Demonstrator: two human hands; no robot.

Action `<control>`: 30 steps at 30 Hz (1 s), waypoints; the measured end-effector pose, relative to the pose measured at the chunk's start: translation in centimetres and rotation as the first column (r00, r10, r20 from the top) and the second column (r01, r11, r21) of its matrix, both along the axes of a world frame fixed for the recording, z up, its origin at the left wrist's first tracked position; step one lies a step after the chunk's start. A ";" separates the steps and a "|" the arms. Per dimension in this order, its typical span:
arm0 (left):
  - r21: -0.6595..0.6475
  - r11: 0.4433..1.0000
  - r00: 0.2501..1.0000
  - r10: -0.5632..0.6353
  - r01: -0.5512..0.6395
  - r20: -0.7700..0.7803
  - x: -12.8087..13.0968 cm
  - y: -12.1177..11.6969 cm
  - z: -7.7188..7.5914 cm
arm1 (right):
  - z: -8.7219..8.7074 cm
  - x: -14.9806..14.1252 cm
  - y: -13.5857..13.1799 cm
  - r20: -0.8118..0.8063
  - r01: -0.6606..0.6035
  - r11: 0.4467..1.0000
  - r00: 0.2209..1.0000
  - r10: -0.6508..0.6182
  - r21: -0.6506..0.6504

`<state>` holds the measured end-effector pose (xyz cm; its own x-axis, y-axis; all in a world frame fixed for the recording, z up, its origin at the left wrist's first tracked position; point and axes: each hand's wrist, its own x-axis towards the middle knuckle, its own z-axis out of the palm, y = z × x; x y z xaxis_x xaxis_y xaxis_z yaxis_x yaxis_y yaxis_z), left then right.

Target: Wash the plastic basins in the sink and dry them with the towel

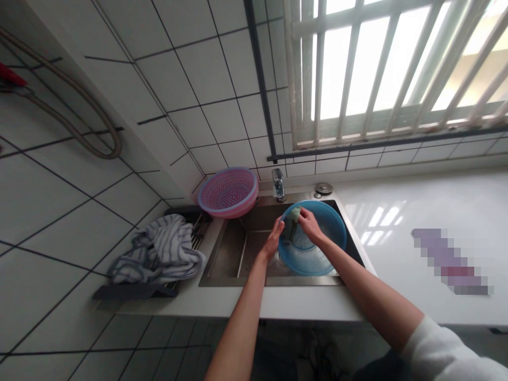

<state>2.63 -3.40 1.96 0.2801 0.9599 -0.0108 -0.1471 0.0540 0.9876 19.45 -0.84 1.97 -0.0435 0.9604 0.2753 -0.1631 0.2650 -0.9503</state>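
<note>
Sink point(227, 253) free left of colander point(332, 225), faucet point(278, 185) behind

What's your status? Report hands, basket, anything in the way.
Left hand gripping blue basket by its rim. Right hand holding green cloth inside it. Basket over sink. Faucet close behind.

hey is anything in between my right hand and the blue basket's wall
Yes: the pale green cloth in your right hand, near the rim of the blue basket by your left hand. Nothing else visible is in the way.
</note>
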 end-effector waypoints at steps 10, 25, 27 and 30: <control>0.023 1.000 0.999 0.006 -0.005 -0.032 -0.2 0.1 -0.3 | -0.7 0.1 0.4 0.015 -0.049 0.998 0.999 0.049 -0.047; -0.035 0.999 1.000 -0.003 0.003 0.001 0.0 0.2 0.2 | -1.3 -0.1 0.3 0.116 -0.097 0.994 0.989 0.092 0.041; -0.104 0.994 0.999 0.031 -0.029 0.015 -0.3 0.1 0.2 | -1.6 -0.6 -0.1 0.187 -0.249 0.967 0.954 0.235 0.052; -0.139 0.988 0.997 0.072 -0.067 0.029 -0.8 -0.1 0.3 | -2.1 -1.6 -0.9 0.287 -0.453 0.891 0.858 0.427 0.028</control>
<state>1.82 -3.53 2.24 0.2155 0.9670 -0.1361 -0.1881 0.1779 0.9659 17.82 -1.76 -0.14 -0.5393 0.7947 0.2784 -0.0284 0.3133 -0.9492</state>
